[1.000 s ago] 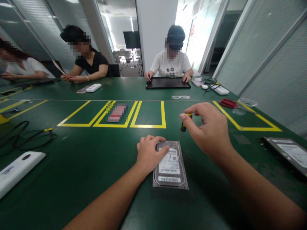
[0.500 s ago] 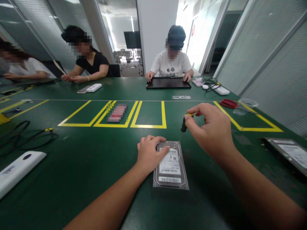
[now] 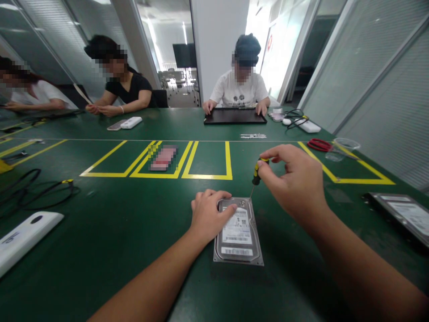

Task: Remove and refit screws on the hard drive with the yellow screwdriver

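Note:
A silver hard drive (image 3: 238,232) with a white label lies flat on the green table (image 3: 127,232) in front of me. My left hand (image 3: 208,215) rests on its far left corner, fingers curled down on the casing. My right hand (image 3: 295,181) pinches a small screwdriver (image 3: 256,172) with a black and yellow handle. The screwdriver stands nearly upright, its thin tip touching the drive's far right corner.
A second hard drive (image 3: 404,214) lies at the right edge. A white device (image 3: 23,235) and black cables (image 3: 36,190) are at the left. Yellow taped boxes (image 3: 187,161), red scissors (image 3: 318,144) and a clear cup (image 3: 343,146) lie beyond. Three people sit at the far side.
My right fingers have shifted slightly round the screwdriver handle, which has turned a little. My left hand and the hard drive have stayed put.

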Tool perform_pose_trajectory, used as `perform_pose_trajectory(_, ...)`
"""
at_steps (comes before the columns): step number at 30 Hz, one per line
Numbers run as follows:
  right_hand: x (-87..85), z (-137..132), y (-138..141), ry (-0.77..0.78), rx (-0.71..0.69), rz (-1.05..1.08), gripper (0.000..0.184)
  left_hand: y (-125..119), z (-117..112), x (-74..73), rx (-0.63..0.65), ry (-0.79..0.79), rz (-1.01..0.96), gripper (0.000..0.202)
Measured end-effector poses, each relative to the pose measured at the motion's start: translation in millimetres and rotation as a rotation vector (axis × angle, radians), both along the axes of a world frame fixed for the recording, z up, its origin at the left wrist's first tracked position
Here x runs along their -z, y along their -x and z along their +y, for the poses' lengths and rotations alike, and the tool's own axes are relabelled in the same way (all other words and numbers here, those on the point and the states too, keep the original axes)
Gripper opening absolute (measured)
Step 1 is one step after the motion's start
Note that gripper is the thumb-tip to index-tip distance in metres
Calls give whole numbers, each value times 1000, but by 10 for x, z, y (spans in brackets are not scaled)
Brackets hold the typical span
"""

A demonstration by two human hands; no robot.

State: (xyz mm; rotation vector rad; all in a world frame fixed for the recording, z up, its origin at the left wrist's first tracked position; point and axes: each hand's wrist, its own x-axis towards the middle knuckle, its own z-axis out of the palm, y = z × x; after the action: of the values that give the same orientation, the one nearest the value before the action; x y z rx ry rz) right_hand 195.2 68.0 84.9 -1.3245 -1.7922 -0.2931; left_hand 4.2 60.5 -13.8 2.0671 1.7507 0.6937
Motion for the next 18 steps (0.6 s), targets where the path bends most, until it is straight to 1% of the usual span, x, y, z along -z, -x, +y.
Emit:
perform_pose_trajectory(2, -3, 3, 5, -6, -8, -7, 7, -2, 1, 0, 1, 0, 0, 29)
perform_pose_trajectory(5, -12, 12, 5, -33, -21, -8, 14, -2, 3, -4, 1, -4, -6, 29)
perform_pose_trajectory(7, -13, 14, 0, -43, -25, -7, 15, 0, 3, -8, 3, -3, -8, 29)
perform_pose_trajectory(12, 20, 14, -10, -37, 12, -10, 7, 6, 2, 4, 6, 0, -12, 29)
perform_pose_trajectory(18, 42, 33, 0, -88, 10, -36, 6, 2, 3, 28, 3, -13, -13, 29)
